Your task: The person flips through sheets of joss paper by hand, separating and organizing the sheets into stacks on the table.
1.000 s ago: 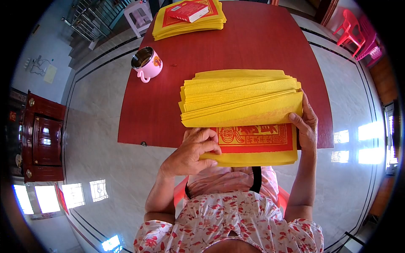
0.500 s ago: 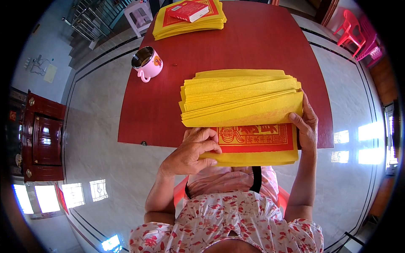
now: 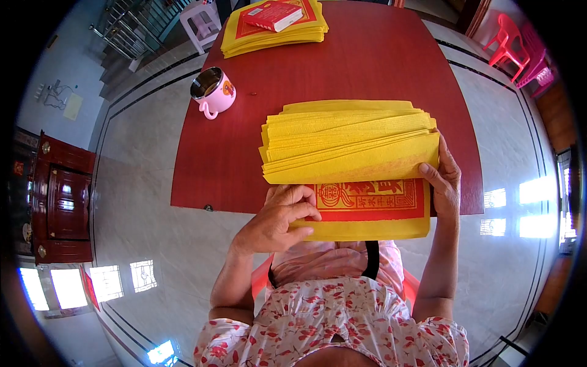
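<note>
A fanned stack of yellow joss paper [image 3: 348, 140] lies over the near edge of the table, plain yellow faces up. Below it, a joss paper sheet with a red panel and gold characters [image 3: 373, 211] reaches past the table edge toward my lap. My right hand [image 3: 444, 177] grips the right side of the stack, thumb on top and fingers around the edge. My left hand [image 3: 281, 217] is at the left edge of the printed sheet, with bent fingers over its face and the thumb near its lower left corner. Some left fingertips are hidden under the stack.
A pink cup [image 3: 214, 95] with dark liquid stands at the table's left. Another yellow paper stack [image 3: 275, 43] lies at the far left, with a red box or thick book [image 3: 273, 16] on top. Red and pink plastic chairs [image 3: 509, 46] stand far right.
The lower edge of the printed paper now shows as a single layer, where several edges showed before. My left thumb has shifted slightly. My right hand has stayed in place.
</note>
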Action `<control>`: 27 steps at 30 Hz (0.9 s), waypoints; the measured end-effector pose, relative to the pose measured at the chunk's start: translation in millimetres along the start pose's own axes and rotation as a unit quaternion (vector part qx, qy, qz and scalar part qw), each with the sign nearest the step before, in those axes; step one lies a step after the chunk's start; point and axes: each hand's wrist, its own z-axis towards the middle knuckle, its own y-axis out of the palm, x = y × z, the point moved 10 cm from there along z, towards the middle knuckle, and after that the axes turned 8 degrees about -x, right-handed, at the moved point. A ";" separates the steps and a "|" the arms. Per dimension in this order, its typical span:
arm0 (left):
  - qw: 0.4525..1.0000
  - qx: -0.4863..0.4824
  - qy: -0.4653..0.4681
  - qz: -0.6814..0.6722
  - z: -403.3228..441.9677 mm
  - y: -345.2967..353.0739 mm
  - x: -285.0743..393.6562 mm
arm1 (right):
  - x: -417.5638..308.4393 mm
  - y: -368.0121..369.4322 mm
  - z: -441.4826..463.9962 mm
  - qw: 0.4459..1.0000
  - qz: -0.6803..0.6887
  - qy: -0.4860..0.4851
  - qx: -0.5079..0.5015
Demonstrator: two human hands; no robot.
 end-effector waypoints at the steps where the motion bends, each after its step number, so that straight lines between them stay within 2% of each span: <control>1: 1.000 0.004 0.002 0.005 0.2 -1.0 1.6 | -0.4 0.1 -0.1 1.000 0.002 0.000 0.001; 10: 0.993 0.030 0.021 0.111 2.5 -5.2 22.3 | -1.3 1.9 -0.1 1.000 0.000 0.004 0.003; 27: 0.987 0.021 0.007 0.161 1.8 0.6 26.5 | -0.9 2.6 0.0 1.000 0.010 0.004 0.001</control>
